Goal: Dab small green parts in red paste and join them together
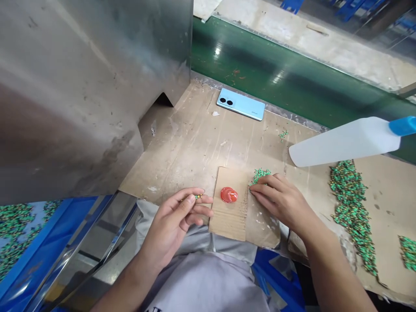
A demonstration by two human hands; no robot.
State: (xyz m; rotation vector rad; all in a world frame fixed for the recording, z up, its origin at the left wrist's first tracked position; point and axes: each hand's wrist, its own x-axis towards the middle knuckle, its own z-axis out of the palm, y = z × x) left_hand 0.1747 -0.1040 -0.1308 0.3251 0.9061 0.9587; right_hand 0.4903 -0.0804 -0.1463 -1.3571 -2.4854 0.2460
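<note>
My left hand (177,219) pinches a tiny green part with a yellow and dark end (198,196) between thumb and forefinger, its other fingers loosely curled. My right hand (281,197) reaches down to the board, fingertips drawn together at the near edge of a small pile of green parts (261,174). Whatever lies between those fingertips is hidden. Between the hands is a strip of cardboard (227,225), with a glossy blob of red paste (229,195) on it.
A light blue phone (242,105) lies farther back. At right stands a white bottle with a blue cap (344,143), beside a long heap of green parts (352,216). A metal housing (81,95) rises at left, above a blue tray (39,251). Behind runs a green belt (260,60).
</note>
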